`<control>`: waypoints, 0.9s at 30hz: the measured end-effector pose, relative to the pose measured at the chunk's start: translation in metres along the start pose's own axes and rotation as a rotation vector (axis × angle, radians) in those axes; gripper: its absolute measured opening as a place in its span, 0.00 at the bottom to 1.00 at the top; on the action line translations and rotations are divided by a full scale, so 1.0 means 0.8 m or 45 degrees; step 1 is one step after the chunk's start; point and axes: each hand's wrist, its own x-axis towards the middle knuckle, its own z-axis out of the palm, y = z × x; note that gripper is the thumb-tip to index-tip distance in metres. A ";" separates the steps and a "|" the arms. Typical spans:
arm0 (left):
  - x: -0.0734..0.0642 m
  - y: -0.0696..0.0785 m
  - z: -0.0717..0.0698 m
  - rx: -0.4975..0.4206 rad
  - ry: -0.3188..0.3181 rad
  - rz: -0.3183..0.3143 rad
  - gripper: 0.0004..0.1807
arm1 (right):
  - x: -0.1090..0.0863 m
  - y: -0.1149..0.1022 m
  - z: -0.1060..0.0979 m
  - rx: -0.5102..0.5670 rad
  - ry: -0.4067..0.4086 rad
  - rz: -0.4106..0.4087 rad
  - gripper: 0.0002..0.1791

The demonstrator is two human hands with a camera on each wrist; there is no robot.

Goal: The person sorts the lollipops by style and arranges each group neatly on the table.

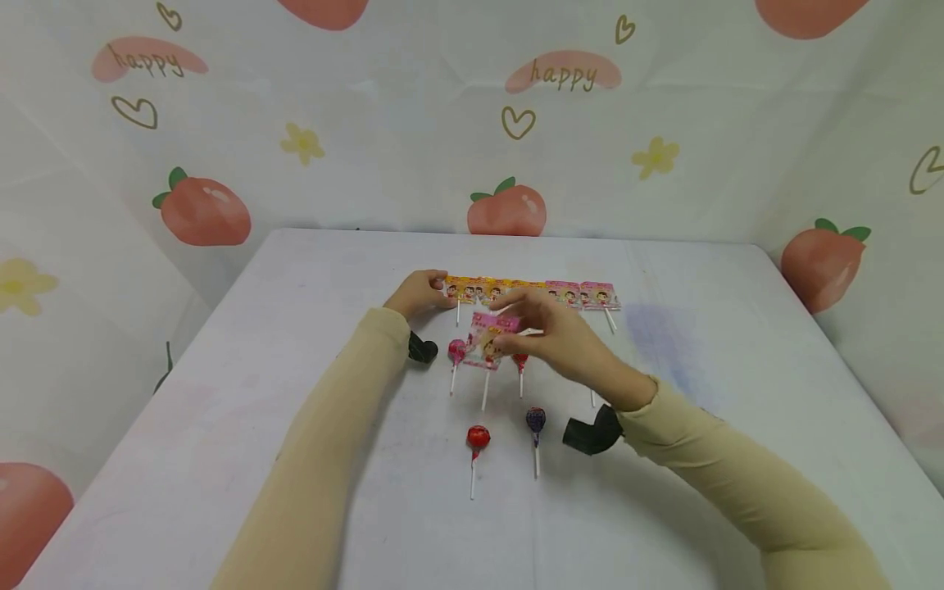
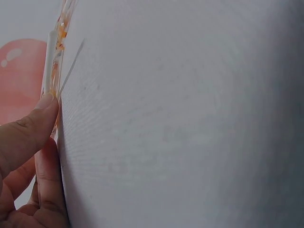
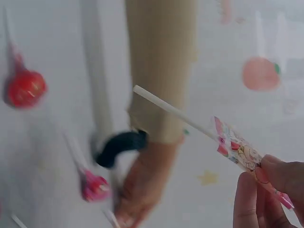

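Observation:
In the head view my right hand [image 1: 564, 344] holds a flat pink-wrapped lollipop [image 1: 481, 338] above the table, its white stick pointing down. The right wrist view shows thumb and fingers pinching that wrapper [image 3: 242, 154]. At the back, my left hand [image 1: 419, 293] is at the left end of a row of flat lollipops. Its thumb and finger pinch the edge of an orange-yellow wrapped lollipop [image 1: 460, 290], seen edge-on in the left wrist view [image 2: 56, 71]. Further yellow wrappers [image 1: 490, 288] and two pink ones [image 1: 601, 295] continue the row rightward; my right hand partly covers it.
Round lollipops lie nearer: a pink one [image 1: 457, 351], a red one [image 1: 520, 360] partly covered, another red one [image 1: 478, 437] and a dark purple one [image 1: 536, 419]. A white stick [image 1: 592, 398] shows beside my right forearm. Black wrist pieces [image 1: 592, 431] stick out from both sleeves.

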 end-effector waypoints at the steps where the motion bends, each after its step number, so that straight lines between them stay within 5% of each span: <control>1: 0.000 0.000 0.000 0.000 0.000 -0.005 0.39 | 0.000 -0.002 -0.009 -0.001 0.040 -0.009 0.22; 11: 0.003 -0.001 0.001 -0.015 -0.001 -0.039 0.38 | -0.008 0.004 -0.091 0.049 0.387 -0.133 0.16; 19: 0.003 -0.002 0.000 -0.017 -0.002 -0.035 0.38 | -0.009 0.035 -0.141 0.559 0.531 -0.312 0.14; 27: 0.000 -0.001 0.001 -0.004 0.008 -0.016 0.38 | -0.009 0.072 -0.167 0.701 0.695 -0.183 0.14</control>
